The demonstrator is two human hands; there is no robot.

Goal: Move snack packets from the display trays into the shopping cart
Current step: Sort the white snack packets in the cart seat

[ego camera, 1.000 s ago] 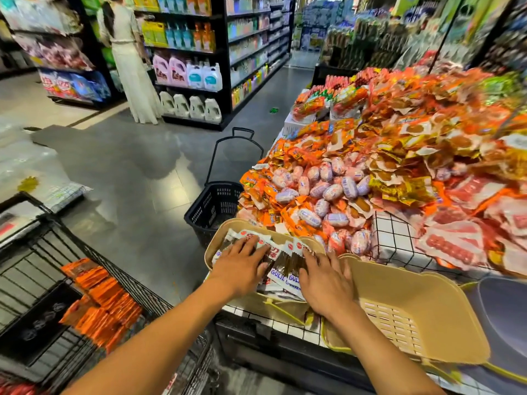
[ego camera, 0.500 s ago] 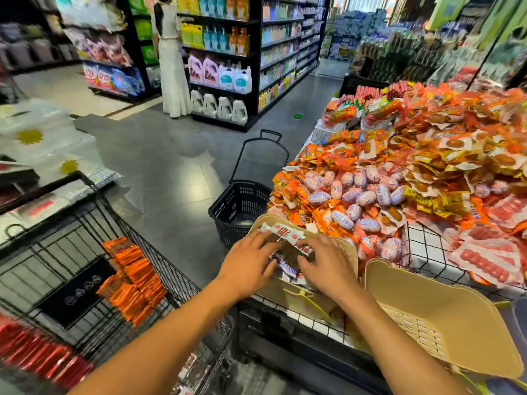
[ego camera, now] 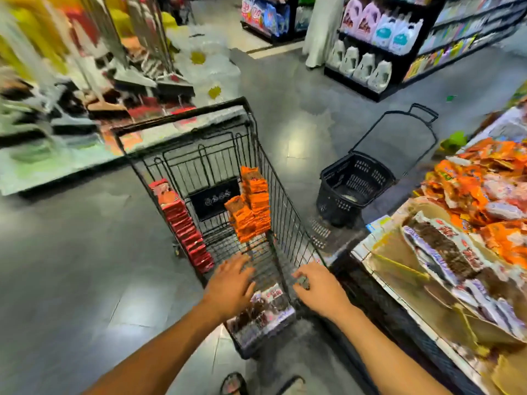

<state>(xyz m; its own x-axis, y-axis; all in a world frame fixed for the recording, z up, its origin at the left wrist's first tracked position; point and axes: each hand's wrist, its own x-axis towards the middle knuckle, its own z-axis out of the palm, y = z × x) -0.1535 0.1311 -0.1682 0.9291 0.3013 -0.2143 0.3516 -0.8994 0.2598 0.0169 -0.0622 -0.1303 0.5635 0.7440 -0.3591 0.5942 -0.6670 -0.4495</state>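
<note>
The black wire shopping cart (ego camera: pixel 288 212) stands right in front of me. Inside it are a row of red packets (ego camera: pixel 182 220) on the left, a stack of orange packets (ego camera: pixel 252 206) on the right, and a bundle of white-and-brown packets (ego camera: pixel 263 312) at the near end. My left hand (ego camera: pixel 231 286) is spread flat over that bundle. My right hand (ego camera: pixel 316 289) has its fingers curled by the cart's right rim; blur hides whether it grips anything. At the right, a beige display tray (ego camera: pixel 396 263) holds more white-and-brown packets (ego camera: pixel 445 249).
A black wheeled basket (ego camera: pixel 353 183) stands on the floor between cart and display table. Orange snack packets (ego camera: pixel 484 189) pile on that table. Detergent shelves (ego camera: pixel 370 41) and a person in white (ego camera: pixel 319 29) are behind. Brooms and goods (ego camera: pixel 85 89) line the left.
My view swung left from the display tray to the cart. Both hands left the tray and now hover over the cart's near end, where a bundle of white-and-brown packets now lies.
</note>
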